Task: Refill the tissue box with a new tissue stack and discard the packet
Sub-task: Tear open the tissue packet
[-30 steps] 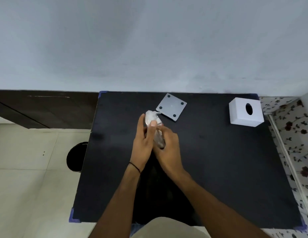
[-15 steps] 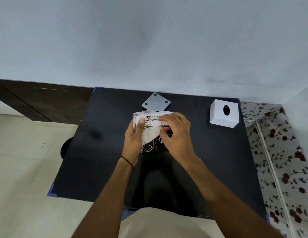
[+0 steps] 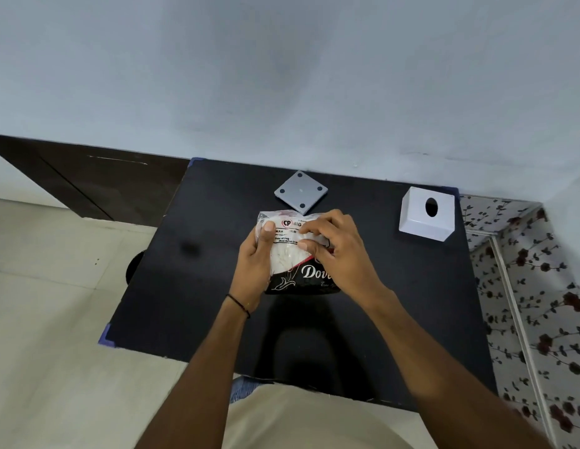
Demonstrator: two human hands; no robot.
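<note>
A plastic tissue packet point(image 3: 290, 254), clear on top with a black printed lower part, is held over the middle of the black table point(image 3: 191, 286). My left hand point(image 3: 254, 267) grips its left side, thumb on the label. My right hand point(image 3: 338, 254) pinches the top right of the packet with its fingertips. White tissues show through the clear plastic. The white tissue box point(image 3: 426, 218), with a dark oval hole in its upper face, stands at the table's far right corner. Its grey square base plate point(image 3: 301, 196) lies flat behind the packet, apart from the box.
A pale wall rises right behind the table. Dark wooden panelling point(image 3: 87, 179) and a tiled floor lie to the left. A round dark object point(image 3: 133, 267) sits on the floor by the table's left edge. Floral-patterned fabric point(image 3: 541, 286) lies to the right.
The packet turned from edge-on to flat, facing me, and both hands shifted to its sides. The head view has also moved.
</note>
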